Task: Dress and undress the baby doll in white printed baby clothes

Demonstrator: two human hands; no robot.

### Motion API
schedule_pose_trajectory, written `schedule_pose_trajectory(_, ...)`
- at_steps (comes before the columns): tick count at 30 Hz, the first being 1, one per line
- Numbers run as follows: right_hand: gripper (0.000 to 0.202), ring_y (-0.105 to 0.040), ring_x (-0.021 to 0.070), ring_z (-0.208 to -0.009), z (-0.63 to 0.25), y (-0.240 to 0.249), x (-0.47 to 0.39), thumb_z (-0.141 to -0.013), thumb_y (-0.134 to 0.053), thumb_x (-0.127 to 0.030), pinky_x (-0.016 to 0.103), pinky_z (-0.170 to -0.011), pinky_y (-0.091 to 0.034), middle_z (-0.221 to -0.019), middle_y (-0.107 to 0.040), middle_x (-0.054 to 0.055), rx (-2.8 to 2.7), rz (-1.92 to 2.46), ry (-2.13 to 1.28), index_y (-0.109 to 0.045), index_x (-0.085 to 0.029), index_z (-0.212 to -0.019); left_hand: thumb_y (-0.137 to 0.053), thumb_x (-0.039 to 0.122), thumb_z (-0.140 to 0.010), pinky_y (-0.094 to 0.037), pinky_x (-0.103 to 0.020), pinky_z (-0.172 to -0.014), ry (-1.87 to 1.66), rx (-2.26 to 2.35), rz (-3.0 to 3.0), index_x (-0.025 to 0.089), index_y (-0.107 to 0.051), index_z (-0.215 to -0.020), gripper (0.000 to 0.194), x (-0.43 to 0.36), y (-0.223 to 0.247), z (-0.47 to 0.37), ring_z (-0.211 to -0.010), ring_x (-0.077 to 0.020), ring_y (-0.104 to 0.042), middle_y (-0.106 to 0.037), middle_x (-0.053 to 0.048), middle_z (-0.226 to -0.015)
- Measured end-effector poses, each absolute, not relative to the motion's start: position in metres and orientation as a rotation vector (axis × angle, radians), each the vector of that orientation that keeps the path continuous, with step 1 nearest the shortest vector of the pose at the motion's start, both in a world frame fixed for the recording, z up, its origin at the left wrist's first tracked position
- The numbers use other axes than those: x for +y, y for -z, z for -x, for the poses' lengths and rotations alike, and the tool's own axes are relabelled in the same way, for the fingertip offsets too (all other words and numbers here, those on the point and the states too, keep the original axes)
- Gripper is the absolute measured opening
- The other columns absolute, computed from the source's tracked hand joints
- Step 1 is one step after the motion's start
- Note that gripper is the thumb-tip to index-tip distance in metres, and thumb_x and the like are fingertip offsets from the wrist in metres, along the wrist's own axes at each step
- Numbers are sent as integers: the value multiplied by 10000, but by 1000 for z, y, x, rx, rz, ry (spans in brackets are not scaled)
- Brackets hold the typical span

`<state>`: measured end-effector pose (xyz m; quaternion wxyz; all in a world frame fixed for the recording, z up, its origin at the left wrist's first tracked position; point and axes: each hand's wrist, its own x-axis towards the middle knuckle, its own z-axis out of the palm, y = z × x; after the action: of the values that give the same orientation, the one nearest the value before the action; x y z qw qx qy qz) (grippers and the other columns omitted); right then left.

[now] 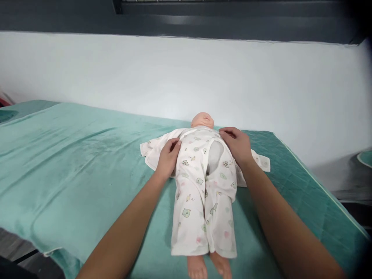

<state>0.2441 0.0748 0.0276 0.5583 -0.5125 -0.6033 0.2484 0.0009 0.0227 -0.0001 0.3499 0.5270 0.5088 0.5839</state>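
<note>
A baby doll (202,121) lies on its back, head at the far end and bare feet (197,267) towards me. It wears white printed baby trousers (190,186), with a plain white patch (215,155) showing through a gap at the crotch. Under them is a white long-sleeved top (155,147), its sleeves spread to both sides. My left hand (169,157) is closed at the trousers' upper left edge, thumb and finger pinched against the cloth. My right hand (236,143) pinches at the upper right edge near the doll's shoulder; its fingertips partly hide the fabric.
A green cover (87,155) with wrinkles spreads over the table, and a quilted green part (290,186) lies to the right. Behind stands a white wall (145,73) under a dark ledge (203,23). Grey floor (14,244) shows at the lower left.
</note>
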Motion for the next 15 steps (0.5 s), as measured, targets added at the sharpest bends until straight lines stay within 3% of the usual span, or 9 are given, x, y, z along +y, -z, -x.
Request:
schedule_pose_trajectory(7,311,-615,232,-954,-242,-56,100,-764,-706,-506,369,-888,-441,-978,-715,41,-1907,1253,-751,-697,-216,-878,-570,431,-921,-441,-352,-1031,-1557,1177,-1530,237,-627,-1192,339,22,-4,-6,-1167,-212,-596,-649,-67,-1270)
schedule_pose_trajectory(15,366,-556,189,-778,-248,-63,109,-676,-780,-530,313,-709,-415,-817,-654,5,-1939,1321,-989,-688,-246,-888,-599,344,-898,-351,-347,-1104,-1503,1090,-1547,221,-561,-909,129,18,-6,-9,-1280,-208,-537,-607,-78,-1325)
